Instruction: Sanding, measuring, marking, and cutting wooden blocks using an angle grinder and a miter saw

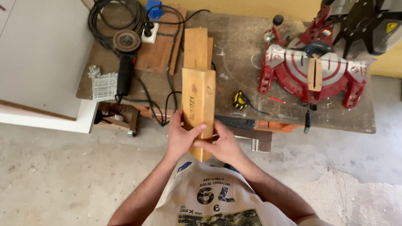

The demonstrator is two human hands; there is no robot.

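Observation:
Both my hands hold a short thick wooden beam (pixel 198 99) upright-ish in front of my chest, its far end over the workbench edge. My left hand (pixel 180 137) wraps the beam's left side with the thumb across its face. On the lower right side my right hand (pixel 225 145) grips near the beam's bottom end. A second wooden board (pixel 196 46) lies on the workbench (pixel 241 46) just beyond the held beam.
A red mitre saw (pixel 320 64) stands on the bench at right. An angle grinder (pixel 126 54) with coiled black cable, a power strip (pixel 150 32), a yellow tape measure (pixel 240 100) and a red pencil (pixel 277 99) lie on the bench. White panels (pixel 34 49) are at left, above concrete floor.

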